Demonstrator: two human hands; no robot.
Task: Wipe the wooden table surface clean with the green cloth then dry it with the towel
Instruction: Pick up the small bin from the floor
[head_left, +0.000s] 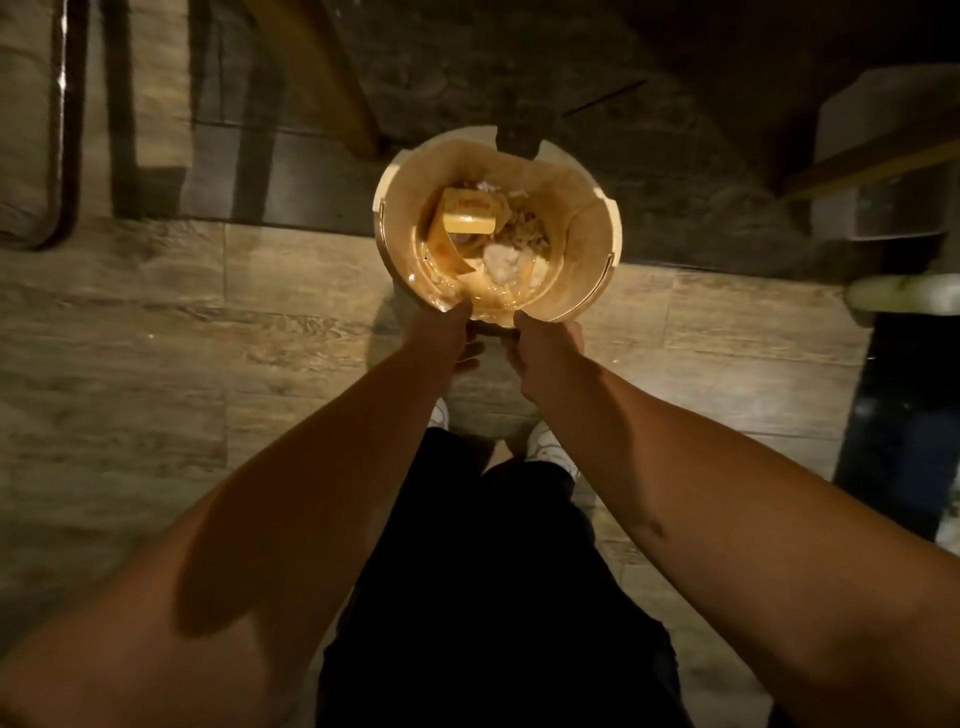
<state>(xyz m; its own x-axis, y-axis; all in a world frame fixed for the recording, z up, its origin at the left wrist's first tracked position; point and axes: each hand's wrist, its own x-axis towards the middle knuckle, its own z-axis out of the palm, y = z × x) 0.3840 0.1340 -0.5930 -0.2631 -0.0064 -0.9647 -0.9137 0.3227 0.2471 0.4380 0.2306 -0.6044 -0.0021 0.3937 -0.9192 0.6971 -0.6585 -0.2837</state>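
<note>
Dark metal tube leg (65, 130) is curving at far left over the grainy wood-plank floor (156, 322); no green cloth, towel or tabletop is showing anywhere in view. Left hand (447, 332) and right hand (545, 348) are both reaching to the near rim of a round, pale wooden bin (587, 249) with a notched edge, fingers curling at the rim, though whether they are actually gripping it is hard to tell. Inside, a yellow box (465, 213) with unreadable red print is lying among crumpled white tissue (498, 260) and clear plastic, and white shoes (545, 441) are standing below dark trousers.
</note>
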